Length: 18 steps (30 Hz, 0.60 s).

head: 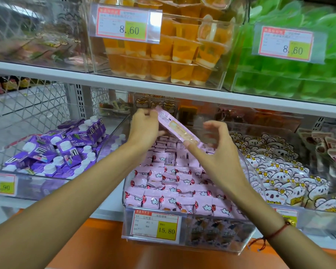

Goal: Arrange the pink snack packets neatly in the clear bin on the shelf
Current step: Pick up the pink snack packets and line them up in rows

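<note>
two hands are up over the clear bin (182,247), which sits at the front edge of the lower shelf (113,206) between a bin of purple cartons (66,148) and a bin of koala-print packets (279,171). my left hand (144,129) pinches the upper end of one long pink packet (176,127), fingers (145,113) curled onto it, while my right hand (217,152) touches its lower end with a fingertip; the rest of that hand is spread and loosely bent, gripping nothing. i judge i'm holding the packet tilted like this, above the back of the bin, so i can line it up before laying it down.

below it the pink snack packets (175,191) already lie in fairly even rows, pillow-shaped, glossy film with little white clouds and red balloons, crimped at the ends. nearer the back they look less tidy, some turned printed side down, so that's probably where this one belongs. the long packet is flat, slim and stiff enough to keep straight between my hands, with a pale orange panel on it.

the bin is hard transparent plastic with a rounded rim and a price label (155,226) clipped on its front. on the upper shelf orange jelly cups (173,53) are stacked in another clear bin.
</note>
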Motion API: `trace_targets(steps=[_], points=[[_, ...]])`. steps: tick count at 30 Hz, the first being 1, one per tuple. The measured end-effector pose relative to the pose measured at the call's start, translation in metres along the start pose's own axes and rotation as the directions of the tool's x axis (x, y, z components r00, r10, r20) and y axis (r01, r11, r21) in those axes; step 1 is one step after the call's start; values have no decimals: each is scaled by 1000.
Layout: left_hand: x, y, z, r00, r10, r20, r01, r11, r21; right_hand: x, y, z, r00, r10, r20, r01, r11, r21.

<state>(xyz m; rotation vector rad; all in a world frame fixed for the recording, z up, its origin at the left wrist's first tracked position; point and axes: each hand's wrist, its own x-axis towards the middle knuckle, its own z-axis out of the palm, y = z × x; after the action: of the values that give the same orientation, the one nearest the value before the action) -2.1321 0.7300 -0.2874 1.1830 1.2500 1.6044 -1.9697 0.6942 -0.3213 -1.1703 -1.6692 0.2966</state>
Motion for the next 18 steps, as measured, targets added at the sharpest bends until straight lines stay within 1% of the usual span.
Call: trace_targets(steps=[1,3,5,6,7,8,9,10,11,12,13,14,16,18], points=[[-1,0,2,998,-52,31,53,997,-52,-1,-2,0,999,-29,20,29,1000,-6],[-2,-2,3,988,-109,111,121,987,-104,-3,-7,1,993,-112,41,112,994,3],[0,0,0,970,-162,180,183,978,-103,-3,-10,-1,983,-183,3,183,983,25],[3,1,-2,957,-191,218,210,976,-67,-3,-12,-3,985,-172,-23,173,983,52],[7,2,-5,944,-208,255,210,977,20,-2,-12,-5,993,-107,-41,112,985,129],[10,3,-8,929,-220,296,189,973,132,-1,-14,-8,999,20,-39,-9,965,264],[12,5,-12,914,-213,345,137,963,231,1,-16,-10,984,177,3,-163,896,412],[15,7,-15,888,-191,418,69,955,289,2,-18,-12,946,315,75,-306,793,527],[14,10,-18,848,-153,507,-15,950,313,4,-19,-13,901,409,143,-410,698,587],[14,14,-20,799,-118,590,-100,941,324,5,-20,-14,863,467,194,-477,625,618],[13,18,-23,753,-98,651,-175,924,341,6,-21,-15,837,498,226,-514,572,640],[11,22,-26,722,-77,688,-231,910,344,6,-23,-15,821,515,247,-532,533,658],[13,24,-31,716,-31,698,-275,906,321,6,-25,-14,807,520,280,-547,482,685],[15,23,-32,735,-15,678,-253,921,295,6,-26,-15,812,484,326,-545,429,720]])
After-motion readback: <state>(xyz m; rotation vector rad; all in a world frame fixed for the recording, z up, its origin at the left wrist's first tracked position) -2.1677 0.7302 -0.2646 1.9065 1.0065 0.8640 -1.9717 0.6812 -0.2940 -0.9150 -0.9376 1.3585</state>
